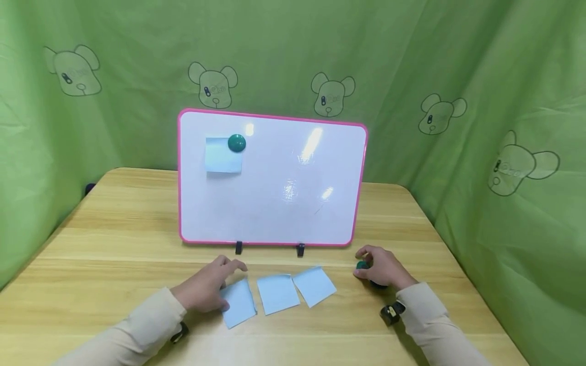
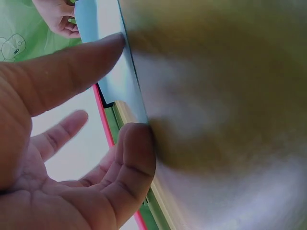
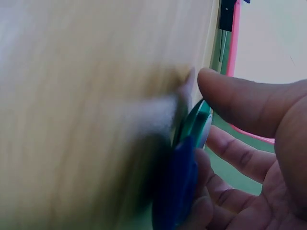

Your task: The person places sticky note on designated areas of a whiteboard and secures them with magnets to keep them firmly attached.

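My left hand (image 1: 203,287) is over the leftmost light blue sticky note (image 1: 240,305), thumb on the note and fingertips near its upper edge. In the left wrist view the thumb touches that note (image 2: 103,57), and the bent fingers reach down at its end. My right hand (image 1: 382,267) pinches a round green magnet (image 1: 362,265) on the table between thumb and fingers. Against the other fingers in the right wrist view is a dark blue magnet (image 3: 175,187), mostly hidden under the hand in the head view.
A pink-framed whiteboard (image 1: 274,203) stands on black feet (image 1: 300,249). On it a green magnet (image 1: 236,143) holds a blue note (image 1: 223,157). Two more blue notes, a middle one (image 1: 278,295) and a right one (image 1: 315,286), lie on the wooden table (image 1: 114,244). Green curtains surround it.
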Demonstrator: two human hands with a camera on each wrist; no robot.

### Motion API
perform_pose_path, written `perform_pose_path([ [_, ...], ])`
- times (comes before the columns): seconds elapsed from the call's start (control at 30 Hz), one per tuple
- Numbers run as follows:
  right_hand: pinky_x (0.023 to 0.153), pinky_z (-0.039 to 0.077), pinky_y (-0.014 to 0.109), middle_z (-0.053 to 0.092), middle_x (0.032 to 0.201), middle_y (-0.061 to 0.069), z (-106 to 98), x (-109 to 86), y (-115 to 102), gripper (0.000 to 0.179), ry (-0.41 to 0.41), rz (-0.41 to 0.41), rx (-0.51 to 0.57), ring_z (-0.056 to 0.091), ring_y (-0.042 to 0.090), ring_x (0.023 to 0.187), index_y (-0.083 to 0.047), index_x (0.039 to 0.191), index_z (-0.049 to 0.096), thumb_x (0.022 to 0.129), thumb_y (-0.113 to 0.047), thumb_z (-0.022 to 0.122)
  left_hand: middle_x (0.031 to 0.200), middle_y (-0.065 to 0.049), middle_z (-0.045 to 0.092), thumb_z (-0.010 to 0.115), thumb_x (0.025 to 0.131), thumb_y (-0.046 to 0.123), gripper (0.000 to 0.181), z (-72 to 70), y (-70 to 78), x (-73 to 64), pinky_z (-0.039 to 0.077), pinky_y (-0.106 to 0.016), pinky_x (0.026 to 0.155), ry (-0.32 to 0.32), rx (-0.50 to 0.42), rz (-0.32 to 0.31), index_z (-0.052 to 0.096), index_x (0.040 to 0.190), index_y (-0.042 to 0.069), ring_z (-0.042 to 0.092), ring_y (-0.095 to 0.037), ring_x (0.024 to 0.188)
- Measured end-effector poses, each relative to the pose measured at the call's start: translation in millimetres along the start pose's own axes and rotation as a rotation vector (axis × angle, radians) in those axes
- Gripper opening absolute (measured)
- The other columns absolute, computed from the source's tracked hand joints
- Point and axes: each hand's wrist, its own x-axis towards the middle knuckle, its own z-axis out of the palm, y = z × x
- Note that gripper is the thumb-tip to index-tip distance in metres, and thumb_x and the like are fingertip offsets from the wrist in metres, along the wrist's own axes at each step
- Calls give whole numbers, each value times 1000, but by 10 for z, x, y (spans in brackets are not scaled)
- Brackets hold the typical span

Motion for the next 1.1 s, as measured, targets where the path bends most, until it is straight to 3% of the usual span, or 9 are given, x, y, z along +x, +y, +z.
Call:
perform_pose_path([
  [0.2,76,50,45,61,98,11,6,-3,4,38,-1,7,9,56,25,85,-4,111,63,82,-22,79,109,-5,47,86,68,9,69,14,14,1,49,-33,69,-39,26,24,56,129,16,48,-17,84],
  [0.43,75,50,44,61,98,10,2,-15,-4,36,-6,-4,21,56,25,84,-4,110,63,82,-19,78,109,-5,49,84,66,4,67,28,33,6,51,-41,83,-48,81,60,56,125,15,50,-19,92],
  [0.67,75,50,44,61,96,9,-2,-6,-4,33,-14,-17,10,56,24,84,-5,109,63,83,-18,77,117,-11,49,84,71,12,58,40,71,14,49,-48,92,-12,101,-6,59,123,18,52,-28,104],
  [0.8,73,49,43,60,94,7,1,-4,6,32,-10,-23,10,55,23,82,-6,109,63,83,-18,77,116,-12,50,87,70,19,59,60,83,3,49,-47,89,10,120,-31,59,122,18,49,-28,104],
  [1.1,71,49,42,60,93,7,-4,-21,-9,32,-6,-22,21,54,23,80,-5,109,63,83,-18,76,109,-10,49,87,67,8,63,25,103,55,50,-43,84,-9,140,-77,59,122,18,49,-25,94],
])
